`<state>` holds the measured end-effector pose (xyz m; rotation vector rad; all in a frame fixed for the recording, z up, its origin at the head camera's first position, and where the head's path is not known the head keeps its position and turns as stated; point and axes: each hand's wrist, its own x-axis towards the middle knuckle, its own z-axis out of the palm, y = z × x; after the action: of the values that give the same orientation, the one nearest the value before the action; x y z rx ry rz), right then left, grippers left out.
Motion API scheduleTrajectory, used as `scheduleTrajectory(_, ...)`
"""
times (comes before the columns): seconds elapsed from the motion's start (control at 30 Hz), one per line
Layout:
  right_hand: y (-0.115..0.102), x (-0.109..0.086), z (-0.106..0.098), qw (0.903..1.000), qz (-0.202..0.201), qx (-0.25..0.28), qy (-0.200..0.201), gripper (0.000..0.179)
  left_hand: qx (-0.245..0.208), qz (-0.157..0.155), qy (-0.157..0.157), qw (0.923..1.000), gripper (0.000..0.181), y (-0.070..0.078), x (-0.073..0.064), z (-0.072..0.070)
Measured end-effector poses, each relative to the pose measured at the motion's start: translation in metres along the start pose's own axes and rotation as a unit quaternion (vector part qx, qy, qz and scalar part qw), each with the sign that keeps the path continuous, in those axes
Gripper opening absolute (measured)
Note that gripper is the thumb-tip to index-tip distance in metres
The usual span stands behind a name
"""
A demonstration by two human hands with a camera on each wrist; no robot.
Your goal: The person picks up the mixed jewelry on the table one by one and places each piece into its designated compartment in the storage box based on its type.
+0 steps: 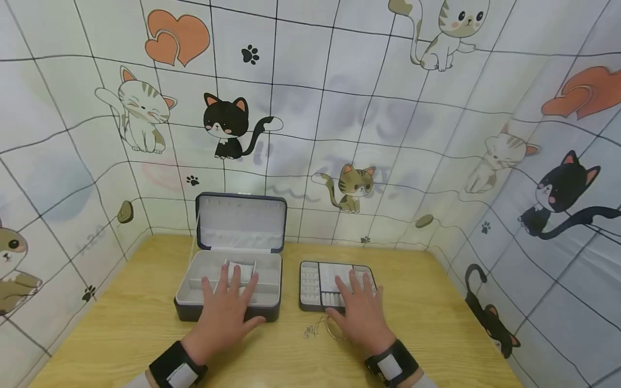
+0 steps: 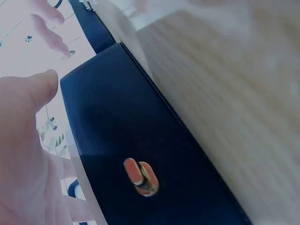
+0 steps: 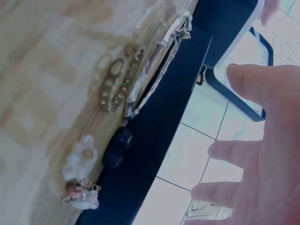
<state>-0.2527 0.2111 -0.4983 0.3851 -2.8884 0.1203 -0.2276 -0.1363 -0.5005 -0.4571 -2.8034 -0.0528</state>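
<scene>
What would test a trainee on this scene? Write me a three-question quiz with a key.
1. True or false: the pale-lined lid of the dark-sided rectangular box stands raised.
2. Multiple choice: how do the fingers of the bare left hand lie?
A) clenched in a fist
B) spread apart
C) pinching the lid
3. Fill in: seen from the person's side, the shallow dark-edged tray with pale compartments sits to the ___ of the box on the yellow wooden table.

Key: 1 true; 2 B; 3 right.
</scene>
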Motion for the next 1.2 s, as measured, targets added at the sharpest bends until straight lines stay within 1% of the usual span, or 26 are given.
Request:
scheduleTrajectory(0.17,-0.002,0.001,-0.004,0.9999,-0.003,0.011,0.000,0.079,-0.007,0.015,-0.003,0.9999,0.096,0.009,0.007,-0.004)
scheduleTrajectory(0.27,-0.001,0.000,-0.005,0.9996,-0.008,0.021,0.020,0.074,-0.008,0.020,-0.003,0.9998,0.095,0.014,0.012,-0.009)
scheduleTrajectory(0.4,0.004,0.000,-0.005,0.9982,-0.018,0.027,0.051,0.064,-0.002,0.024,0.009,0.9997,0.093,0.021,0.018,-0.015)
scheduleTrajectory(0.53,0.011,0.003,-0.003,0.9956,-0.038,0.034,0.079,0.050,-0.002,0.027,0.021,0.9994,0.092,0.027,0.019,-0.019)
scheduleTrajectory(0.63,0.017,0.007,-0.004,0.9916,-0.051,0.059,0.104,0.038,-0.007,0.030,0.026,0.9992,0.089,0.032,0.018,-0.021)
scheduleTrajectory(0.7,0.022,0.009,-0.006,0.9887,-0.048,0.084,0.114,0.034,-0.018,0.032,0.023,0.9990,0.085,0.035,0.017,-0.021)
scheduleTrajectory(0.83,0.034,0.014,-0.007,0.9816,-0.023,0.143,0.125,0.032,-0.039,0.043,0.017,0.9982,0.076,0.044,0.020,-0.023)
scheduleTrajectory(0.87,0.037,0.015,-0.008,0.9799,-0.017,0.152,0.128,0.032,-0.046,0.047,0.021,0.9977,0.073,0.047,0.021,-0.024)
scheduleTrajectory(0.93,0.041,0.017,-0.009,0.9776,-0.006,0.166,0.130,0.030,-0.045,0.054,0.033,0.9970,0.067,0.052,0.023,-0.024)
scheduleTrajectory(1.0,0.045,0.018,-0.010,0.9771,0.003,0.168,0.131,0.029,-0.039,0.063,0.050,0.9960,0.062,0.058,0.025,-0.024)
scheduleTrajectory(1.2,0.048,0.018,-0.011,0.9768,0.019,0.182,0.111,0.027,-0.004,0.100,0.108,0.9891,0.046,0.076,0.033,-0.021)
